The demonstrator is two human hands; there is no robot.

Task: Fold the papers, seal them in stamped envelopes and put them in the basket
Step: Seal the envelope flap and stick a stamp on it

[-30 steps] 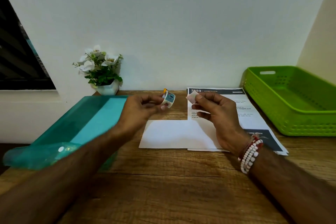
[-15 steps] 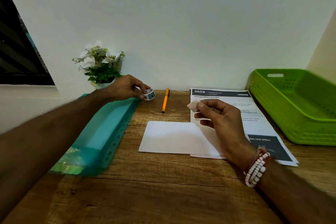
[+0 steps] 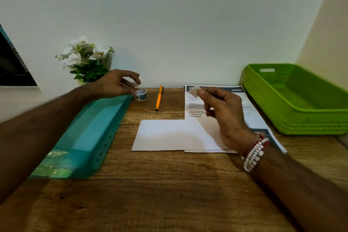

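A white envelope (image 3: 169,134) lies flat in the middle of the wooden table, overlapping printed papers (image 3: 251,117) to its right. My right hand (image 3: 220,111) hovers over those papers and pinches a small pale stamp (image 3: 194,91) between thumb and forefinger. A small roll of stamps (image 3: 140,94) rests on the table near the back. My left hand (image 3: 116,83) is just to the left of the roll and above it, fingers loosely spread and holding nothing. The green basket (image 3: 282,118) stands at the right, with nothing visible inside.
An orange pen (image 3: 159,98) lies between the roll and the papers. A teal plastic folder (image 3: 94,128) stretches along the left side under my left arm. A small pot of white flowers (image 3: 86,58) stands against the back wall.
My left hand carried the stamp roll from the middle to the back left, set it on the table and let go. My right hand kept pinching the stamp.
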